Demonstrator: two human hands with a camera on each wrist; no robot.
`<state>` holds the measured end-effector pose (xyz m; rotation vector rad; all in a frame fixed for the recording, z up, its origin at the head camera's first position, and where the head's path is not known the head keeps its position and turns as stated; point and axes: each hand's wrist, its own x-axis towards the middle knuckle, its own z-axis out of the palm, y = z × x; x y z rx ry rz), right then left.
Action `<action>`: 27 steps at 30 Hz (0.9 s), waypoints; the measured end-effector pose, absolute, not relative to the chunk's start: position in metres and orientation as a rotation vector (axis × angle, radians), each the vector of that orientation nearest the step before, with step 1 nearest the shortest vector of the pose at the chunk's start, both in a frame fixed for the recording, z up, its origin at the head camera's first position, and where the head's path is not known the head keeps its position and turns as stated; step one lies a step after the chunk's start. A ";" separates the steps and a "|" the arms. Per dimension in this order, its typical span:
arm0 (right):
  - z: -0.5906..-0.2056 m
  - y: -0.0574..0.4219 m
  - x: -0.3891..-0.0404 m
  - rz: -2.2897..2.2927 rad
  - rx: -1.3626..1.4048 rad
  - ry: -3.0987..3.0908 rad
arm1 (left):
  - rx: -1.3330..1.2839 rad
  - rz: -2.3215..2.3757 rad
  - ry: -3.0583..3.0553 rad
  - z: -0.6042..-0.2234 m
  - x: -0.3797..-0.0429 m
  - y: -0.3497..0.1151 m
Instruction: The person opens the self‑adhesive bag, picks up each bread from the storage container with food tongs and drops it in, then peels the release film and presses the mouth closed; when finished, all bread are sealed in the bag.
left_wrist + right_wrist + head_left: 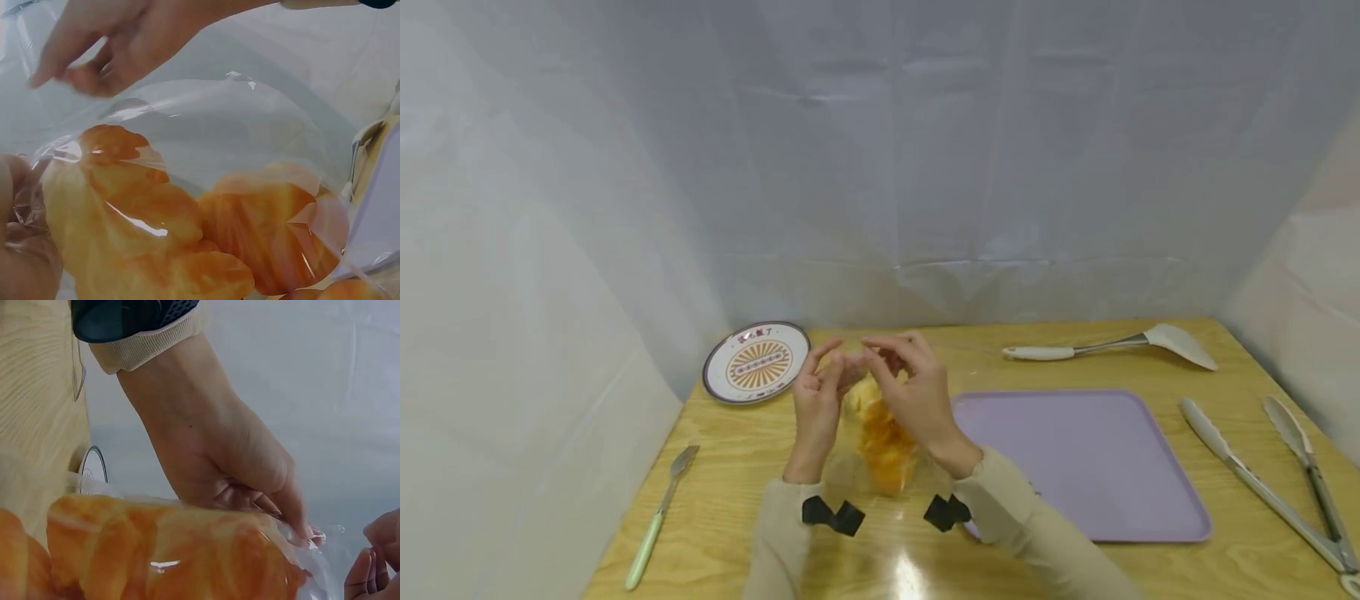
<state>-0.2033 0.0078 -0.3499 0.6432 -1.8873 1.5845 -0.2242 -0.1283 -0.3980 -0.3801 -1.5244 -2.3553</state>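
A clear plastic bag holds several golden-orange bread pieces, raised in front of the person at the table's middle. My left hand grips the bag's crumpled edge; the right wrist view shows that left hand with its fingertips at the gathered plastic. On the other side of the bag is my right hand. Its fingers are loosely bent in the air above the bag in the left wrist view, with nothing between them. Only the fingertips of the right hand appear in the right wrist view.
A patterned white plate stands at the back left, and a green-handled fork lies at the left. To the right is a purple tray, with a white spatula behind it. Spread tongs lie at the right edge.
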 end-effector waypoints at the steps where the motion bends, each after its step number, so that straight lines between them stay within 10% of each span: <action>1: -0.349 0.003 -0.204 1.589 0.644 -1.918 | -0.392 -2.352 -1.520 -0.398 -0.223 -0.128; 27: -0.354 -0.017 -0.221 1.166 0.762 -1.907 | -0.606 -2.119 -1.522 -0.398 -0.218 -0.130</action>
